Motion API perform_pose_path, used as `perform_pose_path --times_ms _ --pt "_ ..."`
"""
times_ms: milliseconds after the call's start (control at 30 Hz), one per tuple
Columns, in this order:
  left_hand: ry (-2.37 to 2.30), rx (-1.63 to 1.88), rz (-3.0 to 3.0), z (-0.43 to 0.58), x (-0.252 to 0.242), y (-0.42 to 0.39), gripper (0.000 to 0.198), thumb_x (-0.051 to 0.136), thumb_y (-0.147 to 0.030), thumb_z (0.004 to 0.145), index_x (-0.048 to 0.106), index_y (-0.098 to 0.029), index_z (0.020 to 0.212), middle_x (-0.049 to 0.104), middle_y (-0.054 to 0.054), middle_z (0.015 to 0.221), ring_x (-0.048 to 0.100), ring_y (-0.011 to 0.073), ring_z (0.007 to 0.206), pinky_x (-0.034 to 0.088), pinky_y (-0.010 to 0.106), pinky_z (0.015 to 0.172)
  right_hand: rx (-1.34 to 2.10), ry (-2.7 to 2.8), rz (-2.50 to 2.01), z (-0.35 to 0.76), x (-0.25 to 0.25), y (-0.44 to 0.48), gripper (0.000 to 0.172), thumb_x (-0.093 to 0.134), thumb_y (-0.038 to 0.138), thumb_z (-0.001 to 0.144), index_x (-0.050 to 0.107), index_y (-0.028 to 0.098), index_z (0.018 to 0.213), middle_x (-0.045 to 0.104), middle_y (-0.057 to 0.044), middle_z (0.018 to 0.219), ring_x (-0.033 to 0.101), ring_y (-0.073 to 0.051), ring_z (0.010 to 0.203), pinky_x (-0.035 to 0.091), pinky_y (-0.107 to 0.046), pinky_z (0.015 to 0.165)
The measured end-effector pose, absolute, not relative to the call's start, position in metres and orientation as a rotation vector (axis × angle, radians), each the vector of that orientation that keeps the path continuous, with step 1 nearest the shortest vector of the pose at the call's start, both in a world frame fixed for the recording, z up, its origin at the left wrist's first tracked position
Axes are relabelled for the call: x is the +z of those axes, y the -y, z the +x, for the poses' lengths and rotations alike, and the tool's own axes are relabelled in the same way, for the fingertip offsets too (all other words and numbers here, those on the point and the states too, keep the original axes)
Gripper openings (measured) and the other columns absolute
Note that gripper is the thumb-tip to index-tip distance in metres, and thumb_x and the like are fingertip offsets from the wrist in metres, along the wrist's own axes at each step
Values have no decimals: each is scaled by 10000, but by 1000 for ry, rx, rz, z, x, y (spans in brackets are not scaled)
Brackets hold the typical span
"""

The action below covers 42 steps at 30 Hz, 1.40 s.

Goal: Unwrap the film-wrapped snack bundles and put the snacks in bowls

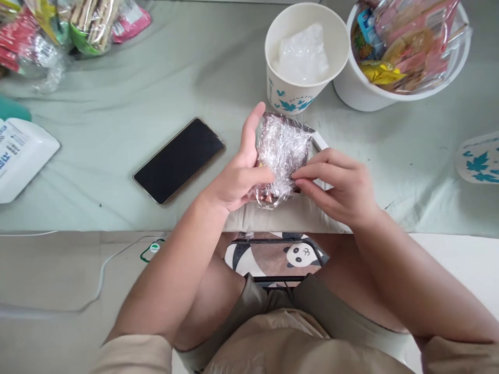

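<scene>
A small squarish packet wrapped in crinkled transparent plastic (284, 150) is held above the near part of the table. My left hand (237, 176) grips it from the left, thumb lying across its front and another finger stretched up along its far left edge. The thumb and fingertips of my right hand (337, 184) pinch together at the packet's right side, on the plastic. Dark and reddish parts show through the wrap at its edges; the contents cannot be made out. Behind the packet, a thin white strip (320, 141) is partly hidden.
A paper cup (288, 98) with crumpled white plastic inside stands just beyond the packet. Beside it is a white tub (358, 96) of wrapped snacks. A black phone (179, 160) lies left, a white pack (27, 156) farther left. Another leaf-printed cup (481, 161) lies right; snack bags (91, 31) sit far left.
</scene>
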<state>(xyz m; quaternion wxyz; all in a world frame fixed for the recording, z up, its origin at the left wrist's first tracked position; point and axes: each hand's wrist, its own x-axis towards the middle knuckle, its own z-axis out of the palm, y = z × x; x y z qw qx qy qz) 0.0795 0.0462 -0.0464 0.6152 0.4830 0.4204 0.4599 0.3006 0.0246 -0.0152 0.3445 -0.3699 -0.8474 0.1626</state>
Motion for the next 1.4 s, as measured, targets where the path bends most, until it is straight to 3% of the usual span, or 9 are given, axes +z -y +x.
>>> perform_pose_path --times_ms 233,367,467,733,867,967,1100,1267,1400 --pt "-921 954 1099 71 -47 -49 802 786 -169 707 569 -397 1444 667 -19 867 813 251 817 677 352 649 574 2209 -915 309 -17 -27 170 725 306 947 751 241 1102 714 -40 908 678 -157 756 573 -307 680" --pt "-912 992 1185 71 -51 -49 731 802 -197 717 610 -384 1397 679 -11 891 815 261 875 685 358 673 622 2123 -957 307 -16 -26 105 649 189 967 736 237 934 720 -27 840 681 -146 733 545 -291 646" --pt "-842 886 1231 71 -47 -50 837 817 -194 702 544 -408 1464 696 -14 911 810 253 842 686 375 666 643 2015 -1031 304 -14 -24 145 629 256 992 675 225 858 702 -28 787 662 -143 696 524 -294 624" --pt "-695 640 1277 67 -30 -48 924 856 -121 607 561 -424 1429 667 32 1403 749 326 1121 686 499 847 1061 1090 -1150 310 -26 -35 128 585 351 1003 520 261 939 634 63 596 585 -118 445 400 -238 426" --pt "-742 674 1252 75 -30 -46 904 850 -146 607 568 -387 1431 610 46 1496 682 352 1264 670 493 893 943 1035 -1228 323 -34 -42 83 515 345 1015 462 293 1053 745 16 957 764 -147 804 531 -257 625" --pt "-836 856 1155 89 -35 -43 794 785 -248 742 513 -413 1469 651 19 1420 682 312 1285 662 453 895 643 1359 -1225 319 -30 -33 143 506 366 1030 494 320 1165 682 -32 1146 731 -212 1054 576 -379 848" --pt "-936 1020 1024 105 -42 -42 688 632 -273 902 415 -460 1528 704 -5 1280 718 235 1221 648 406 924 291 1966 -1120 296 -21 -12 221 652 401 958 636 266 1133 677 -84 1067 664 -268 1010 533 -459 894" --pt "-1023 1098 1030 107 -45 -43 769 648 -241 886 358 -469 1560 703 2 1298 747 203 1074 631 363 892 219 2141 -1228 282 -25 -6 70 648 279 968 712 274 997 692 -74 1078 643 -269 1052 499 -475 922" --pt "-1016 1173 1005 106 -45 -46 773 640 -258 881 331 -464 1559 667 7 1357 735 199 1090 618 356 897 237 2087 -1142 282 -25 -8 107 603 191 975 647 273 922 727 -46 1024 688 -238 1019 510 -443 888"
